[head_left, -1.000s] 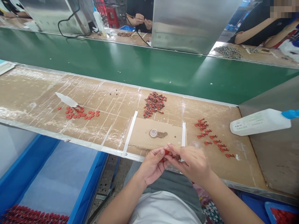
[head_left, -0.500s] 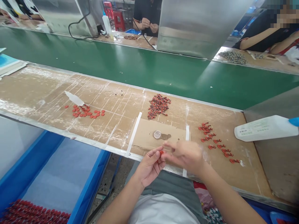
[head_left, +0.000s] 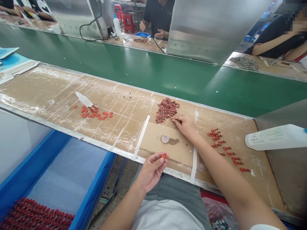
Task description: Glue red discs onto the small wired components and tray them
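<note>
Perhaps to expose its face, our left hand (head_left: 153,171) pinches a red disc (head_left: 164,156), lower centre; our right hand (head_left: 186,126), grip unclear, hovers beside mid-frame red-and-black pieces (head_left: 167,110).

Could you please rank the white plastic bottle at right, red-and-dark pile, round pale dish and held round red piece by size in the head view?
Largest: white bottle
Then: pile
Then: pale dish
Smallest: red piece
</note>
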`<state>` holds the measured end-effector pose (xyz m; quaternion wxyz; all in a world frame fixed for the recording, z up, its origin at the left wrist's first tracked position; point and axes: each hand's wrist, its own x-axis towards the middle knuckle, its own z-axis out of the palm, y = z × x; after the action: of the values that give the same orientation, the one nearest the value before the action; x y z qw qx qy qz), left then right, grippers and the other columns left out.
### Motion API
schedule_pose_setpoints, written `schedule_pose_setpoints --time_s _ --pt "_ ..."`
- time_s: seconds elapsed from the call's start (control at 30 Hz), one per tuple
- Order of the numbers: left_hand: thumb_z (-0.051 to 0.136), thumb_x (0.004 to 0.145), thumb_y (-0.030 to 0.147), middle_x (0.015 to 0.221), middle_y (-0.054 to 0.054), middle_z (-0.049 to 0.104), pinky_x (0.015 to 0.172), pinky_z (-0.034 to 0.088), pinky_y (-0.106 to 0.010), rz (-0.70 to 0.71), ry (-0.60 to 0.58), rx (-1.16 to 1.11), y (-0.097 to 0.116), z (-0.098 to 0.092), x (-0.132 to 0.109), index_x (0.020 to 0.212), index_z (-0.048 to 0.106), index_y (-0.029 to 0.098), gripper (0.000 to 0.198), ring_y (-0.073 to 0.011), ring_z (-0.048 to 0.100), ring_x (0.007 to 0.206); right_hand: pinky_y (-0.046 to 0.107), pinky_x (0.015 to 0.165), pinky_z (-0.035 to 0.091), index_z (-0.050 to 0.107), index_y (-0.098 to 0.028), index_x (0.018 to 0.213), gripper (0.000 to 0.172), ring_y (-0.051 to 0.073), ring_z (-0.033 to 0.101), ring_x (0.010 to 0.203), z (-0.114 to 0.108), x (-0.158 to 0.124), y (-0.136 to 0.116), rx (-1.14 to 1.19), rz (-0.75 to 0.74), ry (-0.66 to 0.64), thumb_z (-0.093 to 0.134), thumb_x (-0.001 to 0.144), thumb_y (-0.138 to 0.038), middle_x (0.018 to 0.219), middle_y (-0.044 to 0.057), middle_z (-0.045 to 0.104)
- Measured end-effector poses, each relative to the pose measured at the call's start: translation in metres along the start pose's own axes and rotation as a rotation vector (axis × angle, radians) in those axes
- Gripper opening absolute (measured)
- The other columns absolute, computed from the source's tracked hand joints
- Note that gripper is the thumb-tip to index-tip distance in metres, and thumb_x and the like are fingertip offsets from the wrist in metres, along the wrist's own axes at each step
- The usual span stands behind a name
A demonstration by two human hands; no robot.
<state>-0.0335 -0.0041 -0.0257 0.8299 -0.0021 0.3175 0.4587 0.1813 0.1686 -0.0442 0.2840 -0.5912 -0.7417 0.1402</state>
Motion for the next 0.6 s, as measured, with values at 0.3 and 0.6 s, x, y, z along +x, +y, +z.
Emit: schedule_pose_setpoints --time_s 0.3,0.6 --pt "0.078 0.072 0.006 0.098 -0.008 0.076 0.075 0.057 -0.012 -0.009 -0.041 0.015 0.002 -0.003 0.003 0.096 0.074 0.010 0.024 -0.0079 0.072 0.077 0.032 0.078 0.047 0.066 -0.017 0.099 0.023 0.020 0.061 0.087 -0.053 -0.022 -0.021 -0.179 -0.348 -0.325 0.044 0.097 -0.025 0.094 0.009 0.065" --pt "0.079 0.071 0.009 0.093 -0.006 0.075 0.070 0.058 -0.011 0.008 -0.033 0.011 0.002 -0.002 0.002 0.094 0.073 0.012 0.024 -0.0071 0.071 0.073 0.030 0.072 0.046 0.068 -0.015 0.088 0.019 0.018 0.059 0.079 -0.041 -0.031 -0.038 -0.323 -0.321 -0.422 0.051 0.094 -0.022 0.091 0.010 0.061"
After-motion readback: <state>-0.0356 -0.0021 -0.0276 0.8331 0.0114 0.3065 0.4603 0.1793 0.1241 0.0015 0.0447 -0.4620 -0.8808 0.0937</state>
